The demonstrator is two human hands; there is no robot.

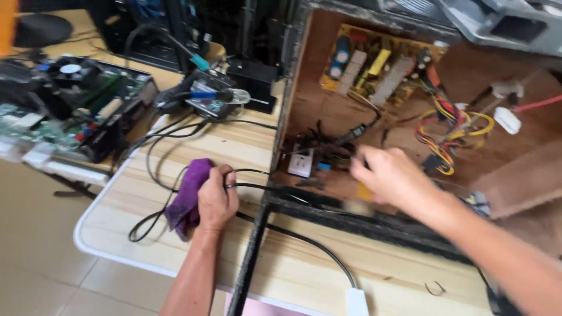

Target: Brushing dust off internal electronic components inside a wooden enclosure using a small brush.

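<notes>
On the wooden table [304,263], the left hand [216,199] is clenching its fingers [225,175] around a purple cloth [187,196] and a loop of black cable [257,187], both pressed into the fist. The cloth is bunching out to the left of the knuckles and lying on the tabletop; the cable is running from the fist rightward toward the box and also curling back in loops over the table toward the far edge.

To the right, the right hand [389,175] is reaching into an open wooden box [527,175], its fingers [364,157] bending together near a tangle of dark wires [328,149] on the box floor. Motion blur is hiding whether they are pinching anything, so I cannot tell. Just left of those fingertips a small white socket [301,164] is sitting on the floor of the box.

Farther back in the box, a yellow circuit board [374,64] is standing against the rear wall, with a bundle of red, yellow and black leads [448,131] hanging to its right. At the far left of the table, a computer board with a fan [70,99] is lying flat, and a black meter [208,99] is resting near the table's back edge. A white adapter [356,301] is lying at the near edge, touching the end of a black lead.
</notes>
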